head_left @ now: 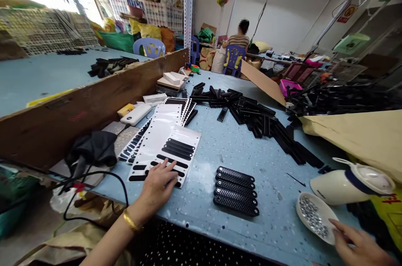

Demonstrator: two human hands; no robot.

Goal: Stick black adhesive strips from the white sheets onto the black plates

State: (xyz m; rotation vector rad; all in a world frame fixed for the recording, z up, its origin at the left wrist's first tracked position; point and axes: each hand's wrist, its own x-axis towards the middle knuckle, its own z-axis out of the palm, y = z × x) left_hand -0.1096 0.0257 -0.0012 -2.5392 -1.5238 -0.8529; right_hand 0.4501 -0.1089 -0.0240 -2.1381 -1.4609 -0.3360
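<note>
Head view shows a pale blue speckled surface (pixel 238 149) bounded on the left by a brown board partition (pixel 94 103). Left hand (pixel 158 184), with a gold bangle at the wrist, lies flat with fingers spread on a white sticker sheet (pixel 176 149) carrying rows of black oblong stickers; its fingertips touch the strips at the sheet's near end. More such sheets are fanned out behind and beside it toward the partition. Right hand (pixel 361 247) sits at the lower right edge, fingers loosely extended, with fingertips touching or just beside the rim of a white dish (pixel 315 218) filled with small silver screws; whether it grips the dish cannot be told. Four black mesh-textured plates (pixel 236 190) lie stacked side by side between the two hands, touched by neither. Behind the dish lies a white handheld device (pixel 351 184) on its side. A large heap of black plastic parts (pixel 251 111) occupies the middle and far surface. A white power bank (pixel 136 114) and a dark cloth (pixel 94 149) rest near the partition. Brown paper (pixel 358 134) covers the right side. Farther back, a person (pixel 238 40) sits on a blue chair among white crates and bags.
</note>
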